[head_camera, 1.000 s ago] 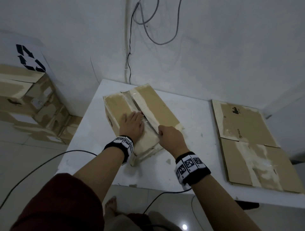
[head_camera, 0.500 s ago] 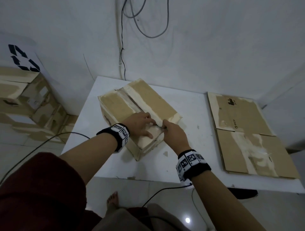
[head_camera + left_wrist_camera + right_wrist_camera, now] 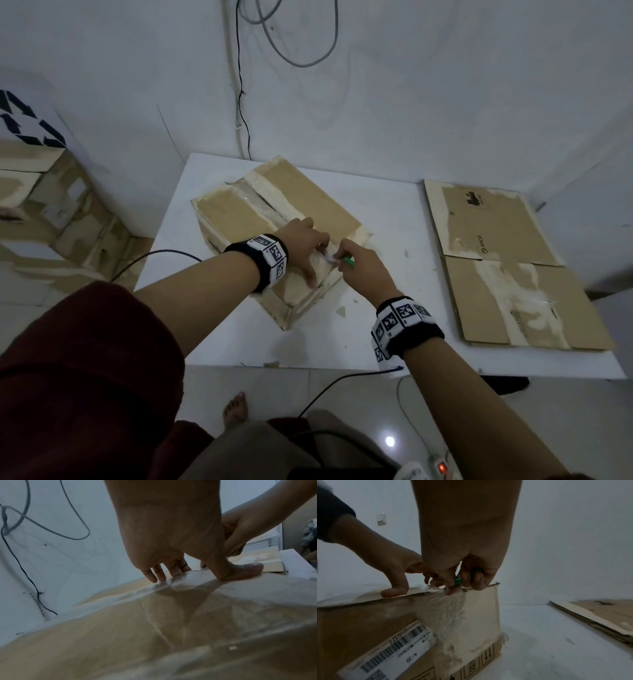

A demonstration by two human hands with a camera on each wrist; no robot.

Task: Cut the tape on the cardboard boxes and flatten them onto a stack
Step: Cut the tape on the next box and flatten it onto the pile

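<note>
white table with box, flattened cardboard

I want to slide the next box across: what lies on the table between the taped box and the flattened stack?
In the head view, only bare white table with small scraps lies between the taped box and the flattened stack.
</note>
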